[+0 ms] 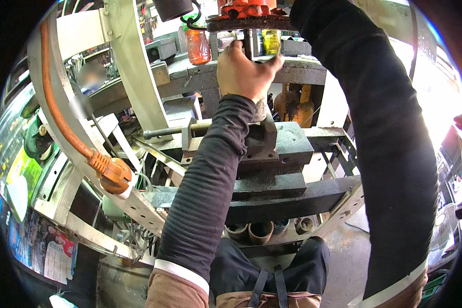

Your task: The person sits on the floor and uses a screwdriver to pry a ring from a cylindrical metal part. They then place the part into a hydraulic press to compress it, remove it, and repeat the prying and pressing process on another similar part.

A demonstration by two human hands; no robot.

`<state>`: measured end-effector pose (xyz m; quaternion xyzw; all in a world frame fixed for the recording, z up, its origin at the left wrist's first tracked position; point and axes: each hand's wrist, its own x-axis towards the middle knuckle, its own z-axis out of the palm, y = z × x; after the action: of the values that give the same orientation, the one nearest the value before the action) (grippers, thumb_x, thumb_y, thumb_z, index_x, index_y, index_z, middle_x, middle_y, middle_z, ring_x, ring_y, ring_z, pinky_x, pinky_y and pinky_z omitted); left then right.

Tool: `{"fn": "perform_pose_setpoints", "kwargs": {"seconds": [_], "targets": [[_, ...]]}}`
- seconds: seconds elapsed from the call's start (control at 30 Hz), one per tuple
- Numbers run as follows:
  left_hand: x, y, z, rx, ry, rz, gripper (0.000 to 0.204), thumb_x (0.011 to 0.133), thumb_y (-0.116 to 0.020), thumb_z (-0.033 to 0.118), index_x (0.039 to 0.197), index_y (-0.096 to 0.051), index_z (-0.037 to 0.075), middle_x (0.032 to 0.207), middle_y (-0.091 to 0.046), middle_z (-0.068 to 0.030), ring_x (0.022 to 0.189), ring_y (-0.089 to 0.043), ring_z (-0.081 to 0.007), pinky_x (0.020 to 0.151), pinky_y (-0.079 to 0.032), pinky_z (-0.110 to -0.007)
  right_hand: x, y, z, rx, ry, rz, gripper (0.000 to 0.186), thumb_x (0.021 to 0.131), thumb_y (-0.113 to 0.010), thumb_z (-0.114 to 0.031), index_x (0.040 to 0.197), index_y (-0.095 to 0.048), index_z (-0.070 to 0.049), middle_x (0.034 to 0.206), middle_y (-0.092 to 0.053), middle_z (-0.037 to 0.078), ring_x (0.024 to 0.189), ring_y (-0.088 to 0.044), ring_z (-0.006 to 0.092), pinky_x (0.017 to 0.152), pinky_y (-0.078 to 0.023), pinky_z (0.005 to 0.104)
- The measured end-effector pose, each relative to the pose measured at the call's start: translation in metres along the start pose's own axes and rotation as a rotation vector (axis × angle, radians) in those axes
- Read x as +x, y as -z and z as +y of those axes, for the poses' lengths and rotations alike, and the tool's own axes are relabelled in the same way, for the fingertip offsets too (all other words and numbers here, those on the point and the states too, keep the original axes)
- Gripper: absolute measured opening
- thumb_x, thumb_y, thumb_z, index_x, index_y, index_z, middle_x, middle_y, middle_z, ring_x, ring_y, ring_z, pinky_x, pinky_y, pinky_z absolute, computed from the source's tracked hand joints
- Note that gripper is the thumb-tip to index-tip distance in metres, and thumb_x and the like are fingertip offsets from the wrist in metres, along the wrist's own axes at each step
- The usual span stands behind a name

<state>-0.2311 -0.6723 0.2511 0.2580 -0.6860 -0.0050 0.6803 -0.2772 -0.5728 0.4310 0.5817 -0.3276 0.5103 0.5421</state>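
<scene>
My left hand (247, 74) is raised at top centre, its back toward me and its thumb out to the right. The other fingers curl forward and are partly hidden. Just beyond it, a dark metal rod (248, 45) comes down from an orange press head (247, 13); what the fingers hold is hidden. Under my wrist, a grey metal cylinder (260, 113) shows in part beside the jaws of a dark machine vise (292, 141). My right arm, in a black sleeve, reaches up past the press head's right side; that hand is out of view.
The vise rests on a dark steel crossbeam (292, 199) within a pale frame. An orange cable with a plug (115, 174) hangs at left. Bottles of red (197, 47) and yellow (271, 42) liquid stand behind. Several cups (260, 232) sit below the beam.
</scene>
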Motion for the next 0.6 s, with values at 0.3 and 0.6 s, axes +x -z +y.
{"fn": "perform_pose_setpoints", "kwargs": {"seconds": [0.3, 0.6], "targets": [[0.028, -0.017, -0.008, 0.345, 0.142, -0.075, 0.043, 0.099, -0.06, 0.048, 0.107, -0.073, 0.008, 0.102, -0.076, -0.0202, 0.095, -0.074, -0.0395, 0.085, -0.059, -0.051, 0.005, 0.012, -0.021, 0.177, -0.218, -0.054, 0.026, 0.087, -0.059, -0.015, 0.103, -0.067, 0.004, 0.099, -0.072, 0.031, 0.094, -0.072, 0.0452, 0.084, -0.059, 0.05], [0.024, -0.03, -0.008, 0.355, 0.114, -0.072, 0.04, 0.1, -0.057, 0.049, 0.106, -0.072, 0.011, 0.098, -0.077, -0.0186, 0.092, -0.075, -0.0397, 0.082, -0.058, -0.052, 0.038, -0.014, 0.014, -0.013, -0.042, -0.375, 0.034, 0.089, -0.06, -0.017, 0.113, -0.061, 0.006, 0.101, -0.073, 0.029, 0.104, -0.072, 0.0431, 0.087, -0.059, 0.0498]]}}
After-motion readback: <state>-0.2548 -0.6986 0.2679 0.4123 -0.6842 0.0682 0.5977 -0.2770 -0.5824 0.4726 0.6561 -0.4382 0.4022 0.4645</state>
